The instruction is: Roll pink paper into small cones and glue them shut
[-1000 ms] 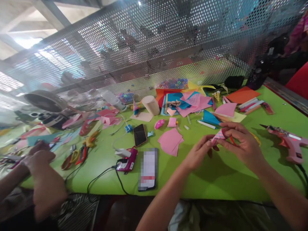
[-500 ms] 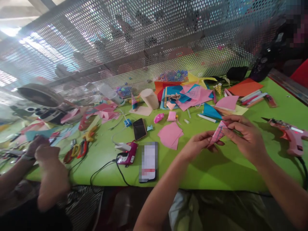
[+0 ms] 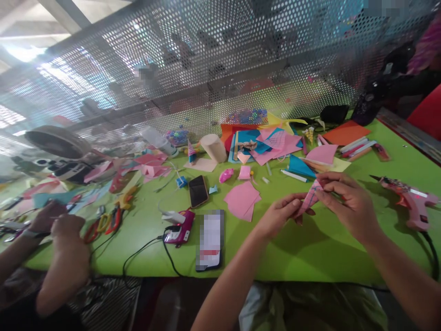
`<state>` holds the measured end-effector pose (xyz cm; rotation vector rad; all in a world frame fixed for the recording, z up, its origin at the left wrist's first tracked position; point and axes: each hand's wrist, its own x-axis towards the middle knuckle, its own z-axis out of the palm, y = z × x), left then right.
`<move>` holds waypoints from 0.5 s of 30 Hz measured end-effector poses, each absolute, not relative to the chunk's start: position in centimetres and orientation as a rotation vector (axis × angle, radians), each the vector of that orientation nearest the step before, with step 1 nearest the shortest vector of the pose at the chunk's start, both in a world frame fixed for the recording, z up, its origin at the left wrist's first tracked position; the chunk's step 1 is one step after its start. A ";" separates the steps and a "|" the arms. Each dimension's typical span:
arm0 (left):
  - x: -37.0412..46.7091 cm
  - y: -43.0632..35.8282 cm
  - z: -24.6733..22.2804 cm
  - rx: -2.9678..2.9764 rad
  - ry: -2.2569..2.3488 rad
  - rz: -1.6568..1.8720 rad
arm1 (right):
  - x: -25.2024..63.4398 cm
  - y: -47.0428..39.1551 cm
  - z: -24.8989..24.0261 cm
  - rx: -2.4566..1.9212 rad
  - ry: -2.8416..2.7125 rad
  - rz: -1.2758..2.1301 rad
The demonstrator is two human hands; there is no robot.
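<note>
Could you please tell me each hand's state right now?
Left hand: closed, holding the patterned pink paper's lower end.
Right hand: closed, holding its upper end.

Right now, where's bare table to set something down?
Biggest patch: green table between the left hand, the right hand and the near edge. Another: behind the glue gun, right of the pens. Crowded: the back, under stacked paper, and the left, around tools and a co-worker's hands.

No readable text, phone screen [image 3: 211,236] pixelated
</note>
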<state>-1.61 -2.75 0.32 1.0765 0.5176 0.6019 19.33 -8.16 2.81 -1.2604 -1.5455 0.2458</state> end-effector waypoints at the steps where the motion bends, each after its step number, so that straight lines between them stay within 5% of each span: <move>1: -1.6 -2.8 0.4 1.104 0.520 0.606 | 19.3 -8.2 2.8 -1.260 -1.544 0.236; 15: -1.6 -2.4 0.1 1.037 0.598 0.623 | 19.6 -8.2 2.9 -1.258 -1.530 0.279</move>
